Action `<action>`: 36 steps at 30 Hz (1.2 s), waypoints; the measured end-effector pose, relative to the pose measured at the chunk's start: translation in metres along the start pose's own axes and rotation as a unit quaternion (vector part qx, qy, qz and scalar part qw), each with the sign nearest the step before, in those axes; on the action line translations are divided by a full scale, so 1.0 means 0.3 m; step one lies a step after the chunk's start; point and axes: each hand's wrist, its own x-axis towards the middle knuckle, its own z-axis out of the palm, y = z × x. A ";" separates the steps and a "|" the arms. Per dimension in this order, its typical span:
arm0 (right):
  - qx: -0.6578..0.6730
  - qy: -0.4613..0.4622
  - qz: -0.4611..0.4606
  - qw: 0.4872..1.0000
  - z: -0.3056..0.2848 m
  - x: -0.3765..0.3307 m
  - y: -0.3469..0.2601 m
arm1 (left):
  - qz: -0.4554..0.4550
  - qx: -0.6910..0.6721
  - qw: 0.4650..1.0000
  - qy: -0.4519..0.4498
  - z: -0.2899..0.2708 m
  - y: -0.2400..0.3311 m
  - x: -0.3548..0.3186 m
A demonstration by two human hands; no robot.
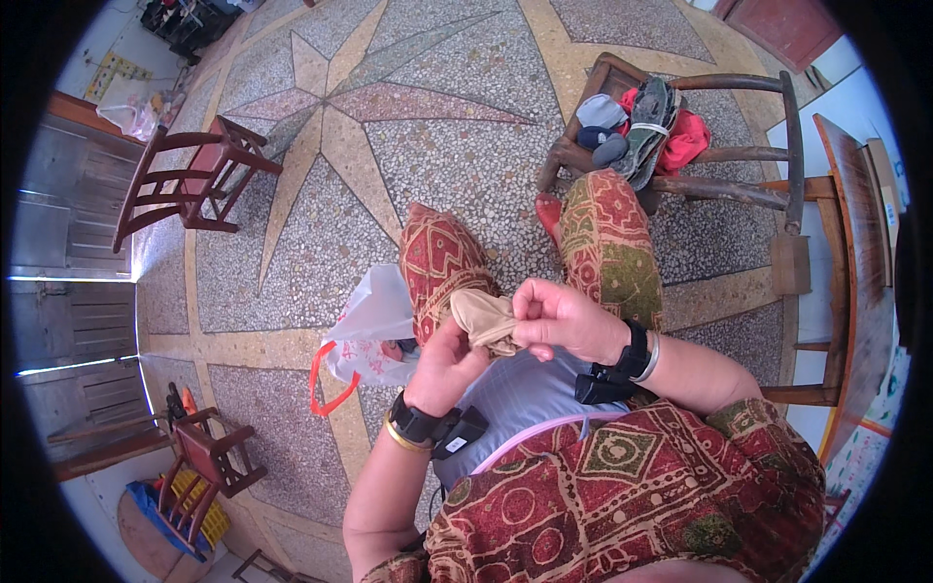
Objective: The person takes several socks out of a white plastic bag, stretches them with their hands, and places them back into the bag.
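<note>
A thin beige sock (483, 318) is bunched up between my two hands above my lap. My left hand (446, 367) grips its lower left side between thumb and fingers. At the opposite side, my right hand (564, 319) pinches the gathered edge, thumb against fingers. Under my hands, a grey-blue cloth (530, 389) with a pink edge lies across my lap. Close to my left knee stands a white plastic bag (374, 316) with red handles, and dark items show inside it.
A wooden chair (792, 146) beyond my right knee carries a pile of folded and rolled cloth pieces (646, 126), grey, dark and red. Two small reddish chairs (199, 170) stand on the left. A wooden table (855, 282) is at the right edge. The speckled floor (457, 87) has a star pattern.
</note>
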 end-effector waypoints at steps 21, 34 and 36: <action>0.007 -0.011 -0.041 0.999 -0.025 0.001 0.039 | 0.017 0.122 0.992 -0.003 0.007 0.029 -0.008; 0.079 -0.081 0.004 0.994 -0.033 -0.001 0.048 | 0.019 -0.094 0.995 -0.007 0.004 0.006 -0.009; 0.058 -0.045 0.002 0.997 -0.025 0.008 0.039 | -0.001 -0.119 0.993 0.002 -0.004 0.011 -0.015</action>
